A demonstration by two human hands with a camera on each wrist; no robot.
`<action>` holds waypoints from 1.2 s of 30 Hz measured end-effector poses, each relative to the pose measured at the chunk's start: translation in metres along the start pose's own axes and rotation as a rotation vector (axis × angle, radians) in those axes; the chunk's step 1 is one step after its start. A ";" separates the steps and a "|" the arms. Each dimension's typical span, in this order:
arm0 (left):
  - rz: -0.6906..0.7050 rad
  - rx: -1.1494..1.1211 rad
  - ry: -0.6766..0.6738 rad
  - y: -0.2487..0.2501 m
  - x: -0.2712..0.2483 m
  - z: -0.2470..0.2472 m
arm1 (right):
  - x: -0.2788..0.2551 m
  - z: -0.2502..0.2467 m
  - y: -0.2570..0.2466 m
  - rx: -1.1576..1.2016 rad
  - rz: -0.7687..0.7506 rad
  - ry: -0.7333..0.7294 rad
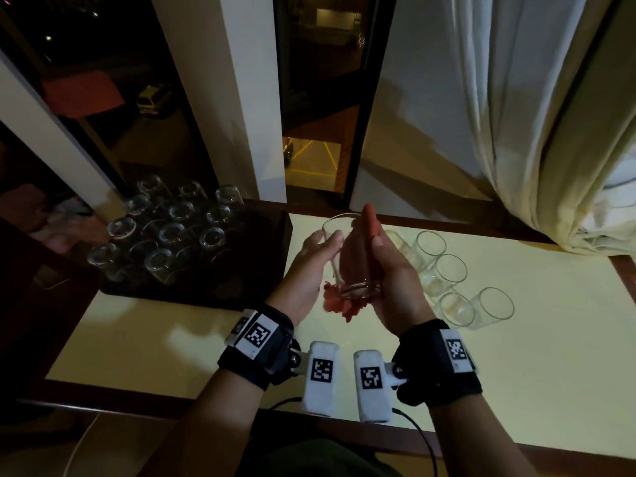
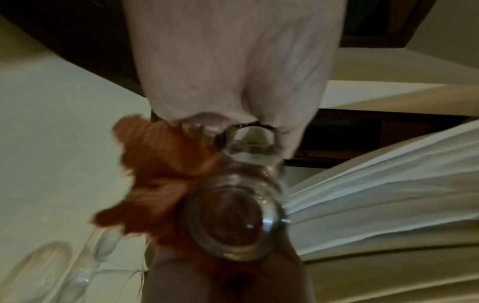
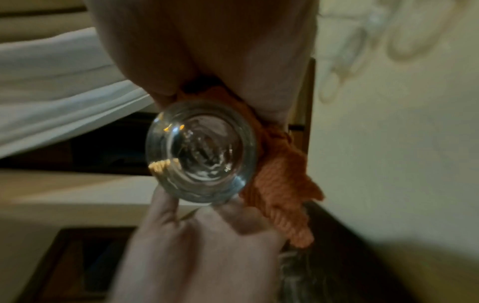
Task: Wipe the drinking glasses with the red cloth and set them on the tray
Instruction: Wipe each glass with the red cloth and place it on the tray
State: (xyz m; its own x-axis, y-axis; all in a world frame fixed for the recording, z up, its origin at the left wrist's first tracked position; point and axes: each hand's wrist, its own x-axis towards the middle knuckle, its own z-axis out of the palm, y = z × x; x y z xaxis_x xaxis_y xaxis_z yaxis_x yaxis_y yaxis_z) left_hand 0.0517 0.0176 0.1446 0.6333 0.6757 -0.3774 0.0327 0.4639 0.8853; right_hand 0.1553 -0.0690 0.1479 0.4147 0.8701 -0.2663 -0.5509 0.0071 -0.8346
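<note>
The left hand (image 1: 311, 270) is steadying a glass (image 1: 347, 256) right of the tray (image 1: 275, 235), fingers curled around it. The right hand (image 1: 395, 280) is pressing the red cloth (image 1: 370, 222) against it, wiping.

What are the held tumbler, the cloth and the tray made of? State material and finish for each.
Held tumbler: clear glass, glossy; see-through, with highlights on its thick base.
Red cloth: knitted or woven fabric, matt; ribbed texture, frayed edge.
Tray: dark and smooth, probably plastic or lacquered wood; too dim to tell.
</note>
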 end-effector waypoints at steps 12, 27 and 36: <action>0.041 0.010 -0.075 0.015 -0.013 0.007 | -0.013 -0.004 -0.008 0.158 -0.024 -0.059; -0.007 0.013 -0.089 0.009 -0.008 0.023 | -0.022 -0.016 -0.014 -0.031 -0.082 -0.053; -0.029 -0.118 -0.074 0.010 -0.013 0.023 | -0.021 -0.021 -0.011 -0.176 -0.155 0.002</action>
State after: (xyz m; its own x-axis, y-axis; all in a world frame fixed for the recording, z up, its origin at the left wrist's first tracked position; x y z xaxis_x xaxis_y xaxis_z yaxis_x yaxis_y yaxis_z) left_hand 0.0612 0.0004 0.1643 0.6888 0.6190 -0.3775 -0.0370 0.5500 0.8344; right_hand 0.1682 -0.0983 0.1529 0.4856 0.8646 -0.1292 -0.3456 0.0542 -0.9368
